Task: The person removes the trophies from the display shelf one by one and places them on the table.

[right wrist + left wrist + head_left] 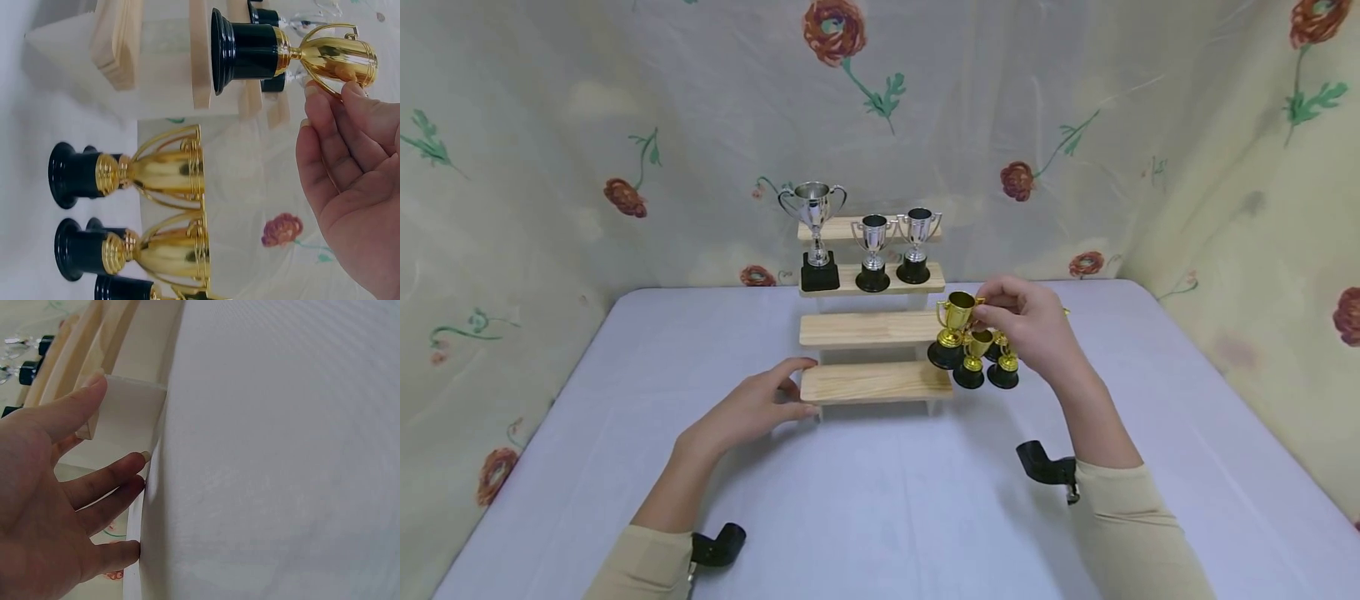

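My right hand (pixel 1028 327) pinches a small gold trophy cup (pixel 331 59) by its handle side, thumb and fingertips close together. The cup is upright, its black base overlapping the right end of the stand's lower steps in the head view. Several more gold trophies (pixel 172 172) stand on the table just right of the stand, below this hand. My left hand (pixel 758 402) grips the left end of the lowest step (pixel 880 383) of a tiered display stand, thumb at the front, index finger behind. Its other fingers spread down to the tablecloth in the left wrist view.
One large silver trophy (pixel 816 225) and two smaller silver trophies (pixel 873 246) stand on the stand's third step. The top step (pixel 891 229) is partly hidden behind them. A white cloth covers the table (pixel 880 500); a flower-printed curtain (pixel 700 167) hangs behind.
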`<state>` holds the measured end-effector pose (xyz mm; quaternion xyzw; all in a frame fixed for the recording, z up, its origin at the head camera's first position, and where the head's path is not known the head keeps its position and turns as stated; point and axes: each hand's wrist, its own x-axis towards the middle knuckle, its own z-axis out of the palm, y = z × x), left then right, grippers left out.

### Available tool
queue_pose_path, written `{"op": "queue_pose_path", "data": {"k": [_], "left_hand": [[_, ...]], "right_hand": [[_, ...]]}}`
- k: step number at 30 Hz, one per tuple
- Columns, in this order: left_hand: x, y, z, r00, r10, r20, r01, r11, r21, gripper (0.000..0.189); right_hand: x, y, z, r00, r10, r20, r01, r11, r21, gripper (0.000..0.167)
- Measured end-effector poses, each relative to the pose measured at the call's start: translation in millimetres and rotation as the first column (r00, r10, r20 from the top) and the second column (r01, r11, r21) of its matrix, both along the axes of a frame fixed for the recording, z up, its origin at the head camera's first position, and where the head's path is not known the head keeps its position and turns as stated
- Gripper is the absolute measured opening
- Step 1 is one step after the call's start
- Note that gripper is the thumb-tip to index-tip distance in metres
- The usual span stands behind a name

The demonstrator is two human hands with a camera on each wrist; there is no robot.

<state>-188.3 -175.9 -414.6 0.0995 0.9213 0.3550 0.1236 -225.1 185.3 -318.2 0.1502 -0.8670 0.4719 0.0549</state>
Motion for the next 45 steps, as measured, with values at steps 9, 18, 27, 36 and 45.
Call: {"op": "queue_pose_path", "data": {"k": [9, 18, 27, 36, 45], "left_hand": [[0.9, -0.5, 0.4, 1.000, -0.006, 0.010, 0.006, 1.000, -0.001, 0.070], [-1.3, 1.7, 2.0, 0.999, -0.034, -0.013, 0.035, 0.999, 0.009, 0.069], [-3.3, 2.3, 3.4, 1.000, -0.023, 0.009, 0.023, 1.000, -0.002, 0.069], [-2.7, 1.8, 1.0, 1.000, -0.010, 0.012, 0.010, 1.000, 0.003, 0.068], [-0.9, 0.3, 0.9, 1.000, -0.010, 0.011, 0.010, 1.000, 0.015, 0.068]], "right_hand": [[4.0, 16.2, -4.5, 0.999, -0.050, -0.009, 0.050, 0.999, 0.018, 0.014], [6.2, 31.3, -12.7, 0.996, -0.082, -0.024, 0.083, 0.996, 0.027, 0.016], [7.7, 50.2, -17.2, 0.998, -0.064, -0.016, 0.064, 0.998, 0.006, 0.015], [7.8, 63.9, -19.6, 0.997, -0.078, 0.015, 0.077, 0.997, 0.026, 0.015], [10.6, 79.6, -26.6, 0.992, -0.089, 0.086, 0.078, 0.989, 0.126, 0.015]]}}
